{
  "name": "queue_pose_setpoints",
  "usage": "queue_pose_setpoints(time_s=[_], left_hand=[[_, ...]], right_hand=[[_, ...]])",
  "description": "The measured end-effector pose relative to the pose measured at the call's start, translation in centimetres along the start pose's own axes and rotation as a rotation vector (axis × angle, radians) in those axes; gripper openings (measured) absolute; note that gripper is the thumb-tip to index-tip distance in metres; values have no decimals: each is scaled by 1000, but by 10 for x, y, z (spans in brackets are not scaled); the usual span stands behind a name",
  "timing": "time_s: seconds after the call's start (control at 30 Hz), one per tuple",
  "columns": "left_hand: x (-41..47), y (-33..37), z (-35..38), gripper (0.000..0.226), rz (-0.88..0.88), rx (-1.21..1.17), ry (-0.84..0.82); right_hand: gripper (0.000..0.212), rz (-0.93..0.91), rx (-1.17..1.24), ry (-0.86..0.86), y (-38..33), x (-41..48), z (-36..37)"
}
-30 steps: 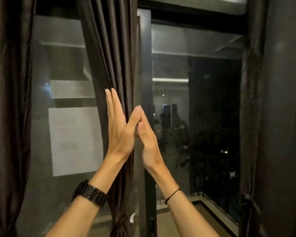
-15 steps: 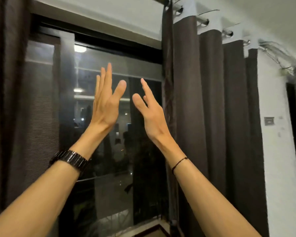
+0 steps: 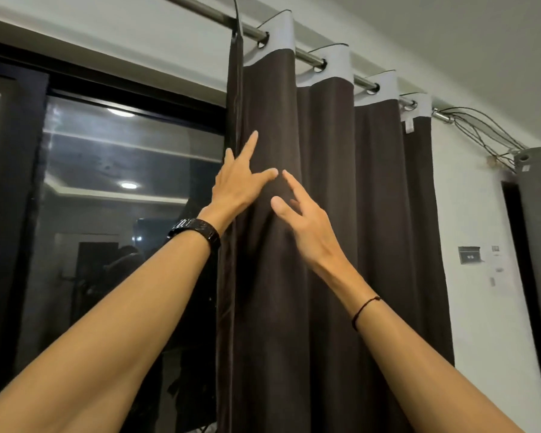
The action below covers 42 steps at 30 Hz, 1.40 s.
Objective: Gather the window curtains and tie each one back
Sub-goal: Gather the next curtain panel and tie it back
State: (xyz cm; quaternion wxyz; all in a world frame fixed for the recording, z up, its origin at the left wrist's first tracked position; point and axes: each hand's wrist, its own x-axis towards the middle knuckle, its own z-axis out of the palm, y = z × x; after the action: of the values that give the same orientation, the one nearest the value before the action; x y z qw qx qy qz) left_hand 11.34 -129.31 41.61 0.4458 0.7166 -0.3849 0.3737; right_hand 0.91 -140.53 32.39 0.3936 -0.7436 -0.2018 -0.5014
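A dark brown curtain [image 3: 366,214] with a white top band hangs in folds from a metal rod [image 3: 306,57] to the right of the window. My left hand [image 3: 238,185] is raised at the curtain's left edge, fingers spread and straight, touching the cloth. Just right of it, my right hand [image 3: 306,226] is up against the front fold with its fingers straight and spread. Neither hand holds any cloth. Another dark curtain [image 3: 7,214] shows at the far left edge.
The dark window pane [image 3: 122,214] with its black frame fills the left half and reflects ceiling lights. A white wall [image 3: 481,307] with a small switch plate [image 3: 469,255] lies right of the curtain. Loose wires [image 3: 478,129] trail from the rod's right end.
The view has swung right and up, from the middle curtain to the right one. Both hands moved from in front of the glass onto the right curtain's left edge.
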Motion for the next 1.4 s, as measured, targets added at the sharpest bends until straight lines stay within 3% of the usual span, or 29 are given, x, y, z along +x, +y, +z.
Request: queue_pose_setpoints(time_s=[0.1,0.17,0.3,0.37,0.4,0.57,0.7,0.83,0.97,1.03,1.13,1.23,1.33,1.4], left_hand=[[18,-9,27,90,9,283,20],[29,-17,46,84,15,346,80],[49,-26,68,98,-99,179,153],[59,-24,73,103,-91,121,187],[63,-23,73,104,-71,110,193],[77,-18,57,111,7,121,287],[89,-17,15,76,70,378,445],[94,-11,-41,28,53,573,534],[89,-8,-77,24,48,734,556],[89,-9,-88,26,45,776,572],[88,-12,-106,27,40,776,603],[88,-13,-119,20,27,748,627],[88,-28,-164,20,-70,813,673],[88,-56,-218,34,-220,795,724]], right_hand=[[67,2,-53,-6,28,14,-19],[67,0,-104,6,49,26,-28],[94,96,-250,86,83,58,-26],[113,175,-324,102,91,75,-16],[111,202,-342,119,95,82,-9],[28,30,-329,285,96,101,39],[21,-213,-202,221,65,112,95],[23,-309,-39,84,26,126,125],[15,-339,-46,-48,11,141,120],[24,-309,-16,-55,16,144,108],[66,-188,-38,106,31,148,82],[67,-109,-143,355,45,164,51],[65,-32,-205,401,56,180,29],[63,-8,-255,397,62,184,23]])
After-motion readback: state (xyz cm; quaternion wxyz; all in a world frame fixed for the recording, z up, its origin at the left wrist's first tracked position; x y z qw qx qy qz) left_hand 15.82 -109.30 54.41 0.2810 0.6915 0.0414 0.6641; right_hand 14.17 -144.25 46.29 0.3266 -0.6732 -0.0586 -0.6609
